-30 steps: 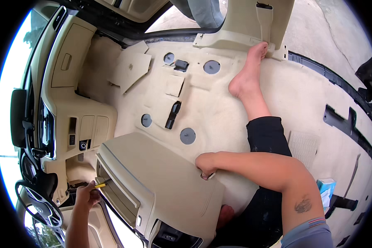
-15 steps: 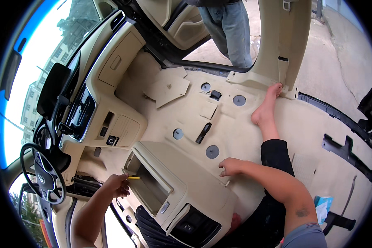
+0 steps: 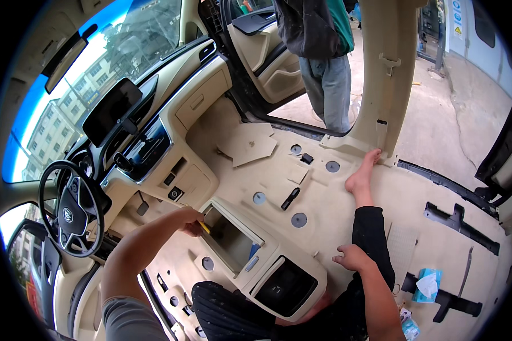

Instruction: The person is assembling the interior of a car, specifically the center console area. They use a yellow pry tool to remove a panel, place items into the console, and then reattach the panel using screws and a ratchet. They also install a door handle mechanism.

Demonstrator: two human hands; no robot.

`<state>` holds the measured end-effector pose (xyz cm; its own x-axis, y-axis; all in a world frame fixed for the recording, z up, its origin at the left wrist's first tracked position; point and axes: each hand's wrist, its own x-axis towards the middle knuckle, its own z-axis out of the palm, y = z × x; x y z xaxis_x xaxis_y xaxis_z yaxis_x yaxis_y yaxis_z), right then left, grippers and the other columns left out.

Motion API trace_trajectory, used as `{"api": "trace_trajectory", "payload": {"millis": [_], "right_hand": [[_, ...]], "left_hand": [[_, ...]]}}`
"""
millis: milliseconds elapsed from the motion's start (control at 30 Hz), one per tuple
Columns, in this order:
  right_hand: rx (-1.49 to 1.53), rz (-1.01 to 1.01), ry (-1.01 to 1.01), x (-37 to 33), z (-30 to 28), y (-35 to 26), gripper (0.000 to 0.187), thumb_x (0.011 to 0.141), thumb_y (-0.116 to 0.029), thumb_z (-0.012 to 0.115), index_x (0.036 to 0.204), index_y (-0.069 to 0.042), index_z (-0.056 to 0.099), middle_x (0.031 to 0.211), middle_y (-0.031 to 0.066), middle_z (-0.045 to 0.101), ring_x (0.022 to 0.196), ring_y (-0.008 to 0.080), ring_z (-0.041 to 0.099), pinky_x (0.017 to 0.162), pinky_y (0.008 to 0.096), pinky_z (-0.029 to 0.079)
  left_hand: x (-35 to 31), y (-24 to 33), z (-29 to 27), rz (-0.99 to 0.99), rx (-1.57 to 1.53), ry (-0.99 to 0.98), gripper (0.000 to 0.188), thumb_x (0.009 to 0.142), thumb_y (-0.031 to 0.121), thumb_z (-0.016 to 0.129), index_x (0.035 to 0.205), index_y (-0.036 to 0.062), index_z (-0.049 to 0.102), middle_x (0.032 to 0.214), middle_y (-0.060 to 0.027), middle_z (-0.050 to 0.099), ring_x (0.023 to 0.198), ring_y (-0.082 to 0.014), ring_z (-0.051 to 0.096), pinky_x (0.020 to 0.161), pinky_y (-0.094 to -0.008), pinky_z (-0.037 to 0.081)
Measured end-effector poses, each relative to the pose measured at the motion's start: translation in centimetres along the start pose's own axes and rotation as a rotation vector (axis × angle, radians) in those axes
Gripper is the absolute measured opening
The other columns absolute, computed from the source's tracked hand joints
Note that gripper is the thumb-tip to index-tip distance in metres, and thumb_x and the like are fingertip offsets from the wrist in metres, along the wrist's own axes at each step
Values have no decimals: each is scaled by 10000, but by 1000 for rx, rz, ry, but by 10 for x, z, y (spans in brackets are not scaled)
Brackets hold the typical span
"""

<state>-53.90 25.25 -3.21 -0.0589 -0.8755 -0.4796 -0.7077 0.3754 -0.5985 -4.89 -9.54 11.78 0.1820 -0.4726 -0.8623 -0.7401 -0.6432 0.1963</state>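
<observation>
A beige centre console box (image 3: 279, 244) stands loose between my legs, its top compartment uncovered. At the left rim of that compartment is my left hand (image 3: 191, 221), closed round a thin yellow stick-like tool (image 3: 205, 228) whose tip points over the opening; its exact kind does not show. Something blue (image 3: 255, 250) sits inside the compartment, near its rear end. My right hand (image 3: 352, 257) hovers to the right of the console beside my right leg, fingers loosely apart, with nothing visible in it.
The beige car floor (image 3: 335, 199) has round grey discs, black brackets (image 3: 466, 230) and a loose beige panel (image 3: 247, 145). A blue tissue pack (image 3: 426, 285) lies at right. Steering wheel (image 3: 71, 208) and dashboard are at left. A person (image 3: 324, 85) stands outside the far door.
The view has tilted up and shifted. My left hand has moved forward along the compartment rim with the yellow tool. My right hand has drawn back from the console's side toward my leg.
</observation>
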Motion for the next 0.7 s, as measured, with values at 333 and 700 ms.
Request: {"api": "trace_trajectory", "payload": {"millis": [333,700], "right_hand": [[-85,-7,23,36,12,0,504,928,-350,696,1277,13,678,1264,251,686,1199,405,641,1032,464,507],[-81,-53,57,44,9,-5,442,933,-349,685,1184,15,694,1183,254,705,1131,416,662,987,483,523]], "left_hand": [[26,-11,64,232,-1263,214,118,987,45,342,979,43,460,753,-87,451,534,-206,423,508,-404,481],[57,-60,39,407,-654,387,128,951,114,540,850,56,594,651,-125,554,484,-241,559,387,-365,404]]}}
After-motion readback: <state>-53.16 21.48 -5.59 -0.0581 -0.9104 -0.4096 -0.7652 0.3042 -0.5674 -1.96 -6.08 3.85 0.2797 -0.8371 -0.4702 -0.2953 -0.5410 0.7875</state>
